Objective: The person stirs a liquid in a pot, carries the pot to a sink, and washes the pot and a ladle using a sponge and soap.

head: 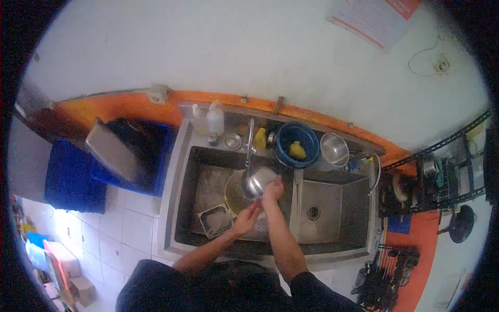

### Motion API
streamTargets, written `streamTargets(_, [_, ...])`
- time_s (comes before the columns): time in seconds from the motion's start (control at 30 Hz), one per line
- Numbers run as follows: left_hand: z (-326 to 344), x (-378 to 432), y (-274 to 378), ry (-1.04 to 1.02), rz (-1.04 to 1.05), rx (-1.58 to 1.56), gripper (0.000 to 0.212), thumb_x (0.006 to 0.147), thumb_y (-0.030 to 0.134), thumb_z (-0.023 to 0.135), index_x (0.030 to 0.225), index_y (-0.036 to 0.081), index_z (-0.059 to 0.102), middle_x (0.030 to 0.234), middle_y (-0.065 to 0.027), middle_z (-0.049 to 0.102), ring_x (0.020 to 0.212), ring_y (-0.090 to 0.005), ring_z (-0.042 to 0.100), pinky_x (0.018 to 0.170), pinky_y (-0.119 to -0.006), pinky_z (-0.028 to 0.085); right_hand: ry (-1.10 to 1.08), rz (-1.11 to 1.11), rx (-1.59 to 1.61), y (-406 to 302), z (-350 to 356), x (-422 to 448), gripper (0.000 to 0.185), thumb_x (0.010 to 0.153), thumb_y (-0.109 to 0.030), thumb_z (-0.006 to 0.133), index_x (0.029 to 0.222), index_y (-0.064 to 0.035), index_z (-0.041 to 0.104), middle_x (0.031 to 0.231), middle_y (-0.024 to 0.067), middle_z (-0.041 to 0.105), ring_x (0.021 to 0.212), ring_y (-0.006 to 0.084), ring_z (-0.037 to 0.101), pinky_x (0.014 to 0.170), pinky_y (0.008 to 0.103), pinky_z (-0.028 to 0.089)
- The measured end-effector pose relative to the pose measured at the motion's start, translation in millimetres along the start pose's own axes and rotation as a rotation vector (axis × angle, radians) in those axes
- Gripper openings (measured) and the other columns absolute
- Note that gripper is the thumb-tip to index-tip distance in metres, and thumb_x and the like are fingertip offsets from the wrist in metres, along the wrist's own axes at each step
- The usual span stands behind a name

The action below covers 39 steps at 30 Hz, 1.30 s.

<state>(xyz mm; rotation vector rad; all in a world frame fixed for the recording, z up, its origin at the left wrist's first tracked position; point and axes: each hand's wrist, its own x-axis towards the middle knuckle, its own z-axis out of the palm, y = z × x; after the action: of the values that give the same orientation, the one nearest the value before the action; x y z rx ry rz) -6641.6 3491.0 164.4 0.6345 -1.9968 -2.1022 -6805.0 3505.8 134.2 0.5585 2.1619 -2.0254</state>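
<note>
A shiny metal bowl (260, 182) is tilted beneath the spout of the metal faucet (248, 156), over the left basin of the sink. My right hand (272, 192) grips its right side. At the bowl's near edge are the fingers of my left hand (246, 219), which also seems to hold it. Below the bowl, a large round pan or basin (230, 191) sits in the left basin, partly hidden by the bowl and my hands. Beside it, a small rectangular metal pan (216, 220) lies at the near left.
Behind the basins stand soap bottles (215, 119), a blue tub (286, 162) holding a yellow cloth (297, 150), and another metal bowl (334, 149). A fork (297, 183) lies on the divider beside the right basin (321, 228). Blue crates (72, 175) stand left; a rack (432, 163) is right.
</note>
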Motion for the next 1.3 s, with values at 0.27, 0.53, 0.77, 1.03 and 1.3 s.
streamTargets(0.27, [-80.6, 29.7, 26.9, 0.200, -0.503, -0.854, 0.054, 0.095, 0.053, 0.041, 0.116, 0.006, 0.057, 0.112, -0.0111, 0.062, 0.102, -0.0222, 0.059, 0.081, -0.038, 0.049, -1.079, -0.686, -1.008, -34.6, 8.8, -93.7, 0.023, 0.093, -0.016, 0.046, 0.102, -0.0015, 0.062, 0.103, 0.0248, 0.063, 0.090, 0.0425, 0.061, 0.079, 0.0482, 0.048])
streamTargets(0.53, [-116.1, -0.7, -29.0, 0.587, -0.379, -0.219, 0.028, 0.085, 0.011, 0.054, 0.107, -0.005, 0.061, 0.088, -0.0174, 0.066, 0.065, -0.0263, 0.066, 0.050, -0.038, 0.054, -0.067, -0.954, -0.756, -57.9, -66.6, 1.6, 0.018, 0.085, -0.018, 0.062, 0.092, -0.0014, 0.063, 0.087, 0.0171, 0.062, 0.086, 0.0359, 0.060, 0.075, 0.0432, 0.047])
streamTargets(0.77, [-115.9, -65.1, -47.8, 0.639, -0.354, -0.200, 0.039, 0.082, 0.019, 0.057, 0.110, -0.008, 0.059, 0.095, -0.0168, 0.065, 0.078, -0.0250, 0.067, 0.057, -0.037, 0.055, -0.288, -0.755, -0.875, 10.8, -110.2, 86.4, 0.030, 0.083, -0.017, 0.066, 0.108, -0.0023, 0.056, 0.089, 0.0162, 0.061, 0.087, 0.0336, 0.060, 0.078, 0.0454, 0.047])
streamTargets(1.03, [-116.9, -108.6, -53.4, 0.706, -0.315, -0.423, 0.038, 0.088, 0.016, 0.055, 0.121, -0.001, 0.053, 0.106, -0.0121, 0.062, 0.084, -0.0201, 0.062, 0.067, -0.032, 0.050, -0.774, -0.275, -0.694, 74.2, 5.8, 43.7, 0.041, 0.091, -0.036, 0.060, 0.115, -0.0028, 0.056, 0.107, 0.0141, 0.064, 0.098, 0.0248, 0.061, 0.084, 0.0403, 0.047])
streamTargets(1.3, [-122.9, -190.6, -20.2, 0.921, -0.297, -0.482, 0.041, 0.088, 0.016, 0.052, 0.124, -0.002, 0.044, 0.111, -0.0130, 0.057, 0.092, -0.0226, 0.059, 0.068, -0.035, 0.052, -0.745, -0.017, -0.720, 57.2, 47.3, -12.9, 0.053, 0.093, -0.044, 0.054, 0.128, -0.0045, 0.050, 0.120, 0.0106, 0.060, 0.102, 0.0244, 0.059, 0.089, 0.0402, 0.046])
